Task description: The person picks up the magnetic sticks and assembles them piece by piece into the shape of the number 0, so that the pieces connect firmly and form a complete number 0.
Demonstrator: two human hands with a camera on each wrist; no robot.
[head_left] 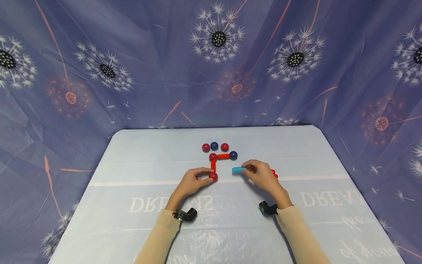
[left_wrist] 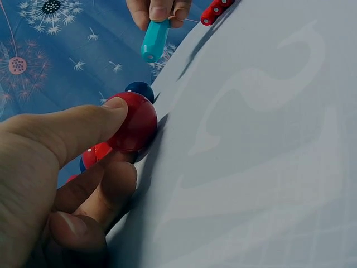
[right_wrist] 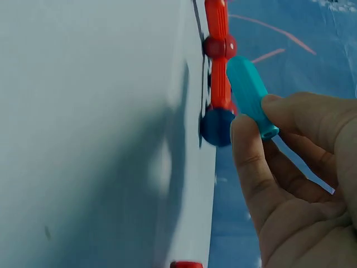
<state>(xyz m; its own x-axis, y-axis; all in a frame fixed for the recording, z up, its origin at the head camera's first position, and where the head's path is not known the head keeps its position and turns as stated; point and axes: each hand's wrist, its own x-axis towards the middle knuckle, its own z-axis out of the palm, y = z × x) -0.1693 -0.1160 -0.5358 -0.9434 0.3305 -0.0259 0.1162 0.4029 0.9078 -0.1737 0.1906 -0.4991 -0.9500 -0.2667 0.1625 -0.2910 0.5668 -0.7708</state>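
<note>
On the table, an L-shaped chain of red rods and balls stands in front of me. My left hand (head_left: 191, 182) pinches its near red ball (head_left: 213, 177) between thumb and fingers. From there a red rod (head_left: 213, 165) runs to the corner red ball (head_left: 213, 157), and a second red rod (head_left: 223, 156) leads right to a blue ball (head_left: 233, 155). My right hand (head_left: 262, 176) holds a light-blue rod (head_left: 239, 169) by one end with thumb and fingertips. In the right wrist view this light-blue rod (right_wrist: 248, 95) overlaps part of the chain.
Behind the chain sit a loose red ball (head_left: 206, 147), a blue ball (head_left: 214, 146) and another red ball (head_left: 225, 147) in a row. Red rods (head_left: 274, 174) lie partly hidden beyond my right hand. The pale table (head_left: 138, 154) meets a patterned blue cloth (head_left: 158, 73).
</note>
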